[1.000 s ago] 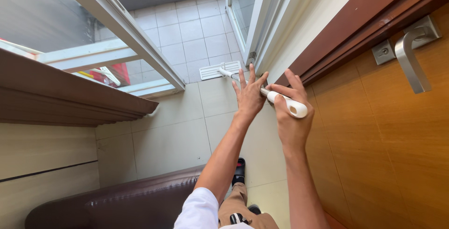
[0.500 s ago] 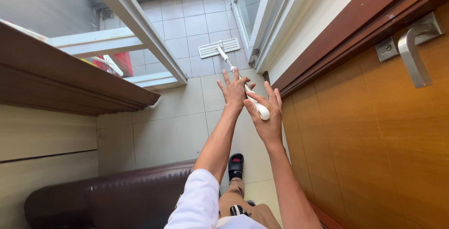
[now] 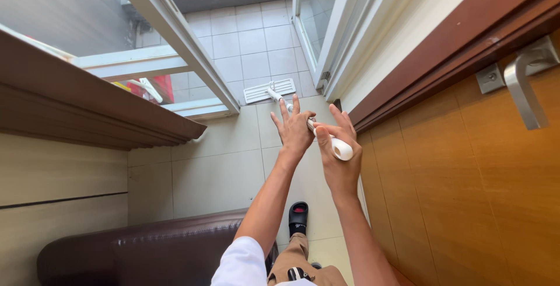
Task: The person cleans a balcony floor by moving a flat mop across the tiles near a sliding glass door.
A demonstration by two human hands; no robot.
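Two bare hands are working one white mop handle (image 3: 326, 137), seen from our head camera looking steeply down. We are wrapping our right hand (image 3: 338, 157) around the rounded top end of the handle, thumb over the front and the other fingers curled loosely behind it. We are laying our left hand (image 3: 294, 127) against the shaft just below, palm on the pole and fingers (image 3: 284, 109) spread almost straight; we cannot tell whether this hand is truly gripping. From the hands the shaft is running away from us to the flat white mop head (image 3: 269, 90), which is lying on the pale floor tiles (image 3: 221, 175) at the threshold of the open sliding glass door (image 3: 175, 35), its far edge on the smaller balcony tiles (image 3: 256, 41). To our right we are standing close beside an orange wooden door (image 3: 466, 192) carrying a metal lever handle (image 3: 525, 87). To our left a dark wooden ledge (image 3: 87, 105) is projecting from the wall, and a brown leather seat (image 3: 151, 251) is lying below it. Under our arms, a black sandal (image 3: 298, 216) is resting on the tiles.
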